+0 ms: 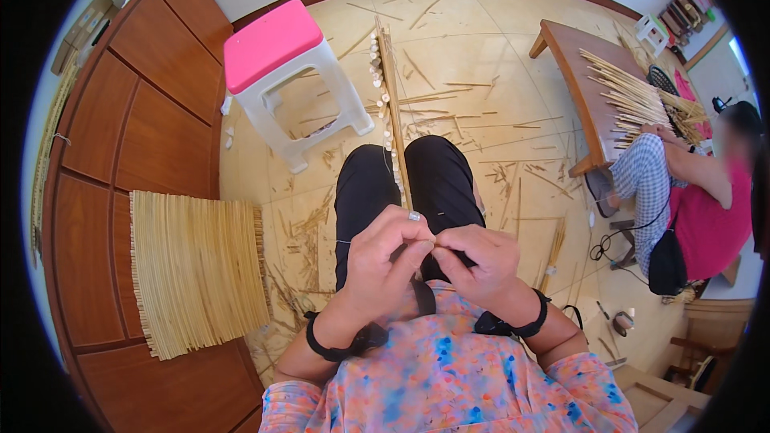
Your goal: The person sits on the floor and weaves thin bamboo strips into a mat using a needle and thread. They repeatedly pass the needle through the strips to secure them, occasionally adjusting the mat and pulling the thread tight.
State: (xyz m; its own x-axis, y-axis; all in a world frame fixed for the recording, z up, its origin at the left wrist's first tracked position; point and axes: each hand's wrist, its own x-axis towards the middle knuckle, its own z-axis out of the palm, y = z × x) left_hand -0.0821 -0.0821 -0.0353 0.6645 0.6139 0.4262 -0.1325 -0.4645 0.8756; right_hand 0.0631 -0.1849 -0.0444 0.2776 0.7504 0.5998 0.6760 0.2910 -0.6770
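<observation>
My left hand [391, 255] and my right hand [480, 263] meet above my lap, thumbs and fingertips pinched together. A pale thin thread [343, 241] sticks out on the left side of my left hand. The short bit between the fingertips is mostly hidden. Just beyond my hands, a long narrow wooden bar [391, 104] runs away from between my knees. Small white spools [375, 60] hang in a row along its left side, with fine thread beside them.
A white stool with a pink seat [277, 40] stands ahead on the left. A mat of straw-coloured stalks [200, 273] leans against the wooden cabinet [160, 124]. Stalk scraps litter the tiled floor. At right, a person [706, 192] sits by a low table [573, 72] holding stalks [622, 96].
</observation>
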